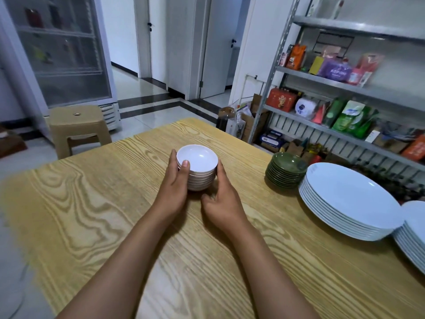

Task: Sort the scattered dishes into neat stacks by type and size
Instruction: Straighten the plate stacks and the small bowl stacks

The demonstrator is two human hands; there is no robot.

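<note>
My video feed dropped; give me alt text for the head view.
Both hands, left hand and right hand, grip a stack of small white bowls mid-table. At right sit stacked green saucers, large white plates and another white stack cut by the frame edge.

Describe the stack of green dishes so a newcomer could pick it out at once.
Start at the wooden table and look to its far right edge, next to the metal shelving. The stack of green dishes sits there, just behind the big stack of white plates. It is the only dark green stack; the small white bowls between the two hands are pale and mid-table.
</note>
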